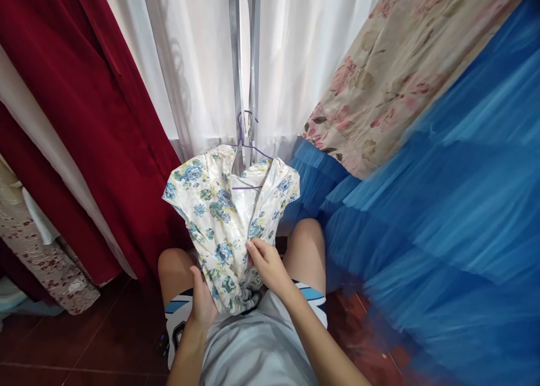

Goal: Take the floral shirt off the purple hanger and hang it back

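A white sleeveless-looking blouse (223, 223) with blue and green flowers hangs in front of me on a thin purple wire hanger (253, 148). Its front is parted at the neck, and the lower part is bunched over my lap. My right hand (265, 262) pinches the front edge between thumb and fingers, about midway down. At the lower left side, my left hand (203, 299) cups the bunched fabric. The left thumb points up, apart from the cloth, while the other fingers are hidden behind the garment.
Metal uprights (243, 54) rise behind the hanger, before white curtain-like cloth (202, 59). Dark red fabric (113, 121) hangs at left. On the right are a beige floral garment (371, 82) and ruffled blue tulle (442, 223). Reddish-brown tiles (105, 341) cover the floor.
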